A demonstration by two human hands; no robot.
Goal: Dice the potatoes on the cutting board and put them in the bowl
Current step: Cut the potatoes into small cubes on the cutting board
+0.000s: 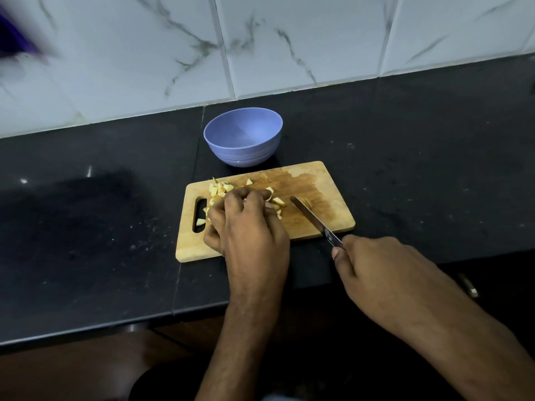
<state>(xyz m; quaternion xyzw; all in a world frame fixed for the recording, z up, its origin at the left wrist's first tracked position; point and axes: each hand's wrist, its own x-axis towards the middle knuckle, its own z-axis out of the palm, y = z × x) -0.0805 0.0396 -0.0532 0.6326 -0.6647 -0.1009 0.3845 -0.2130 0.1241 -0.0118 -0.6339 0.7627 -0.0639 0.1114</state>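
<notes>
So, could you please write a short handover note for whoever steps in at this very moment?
Left hand: fingers curled over the pile of diced potato pieces on the cutting board, apparently gathering them.
Right hand: grips the knife, blade resting flat on the board.
Bowl: just behind the board, empty.
Done: dicing looks finished.
Left: move all pieces into the bowl.
</notes>
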